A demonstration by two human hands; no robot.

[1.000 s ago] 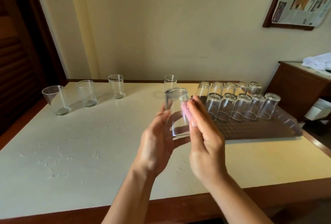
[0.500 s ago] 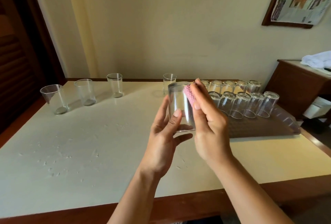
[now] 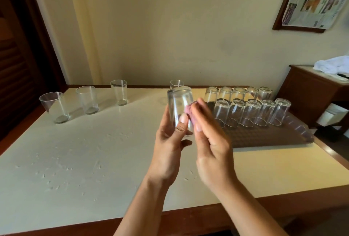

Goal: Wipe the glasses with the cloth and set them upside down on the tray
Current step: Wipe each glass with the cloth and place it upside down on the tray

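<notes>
My left hand [image 3: 170,147] grips a clear glass [image 3: 178,105] held base-up above the table's middle. My right hand [image 3: 211,141] presses a small pink cloth [image 3: 188,109] against the glass's right side; most of the cloth is hidden under the fingers. A brown tray [image 3: 264,135] at the right holds several glasses upside down in two rows [image 3: 251,111]. Three upright glasses [image 3: 87,100] stand along the table's far left, and another upright glass [image 3: 176,84] stands behind the held one.
The cream table [image 3: 85,151] has a wooden rim along its front edge. A wooden side cabinet [image 3: 311,92] with a white cloth [image 3: 334,64] on top stands at the right. A framed picture [image 3: 311,0] hangs on the wall.
My right hand has slid the pink cloth down the glass's side from near its top. The left hand has turned the glass slightly and kept its hold.
</notes>
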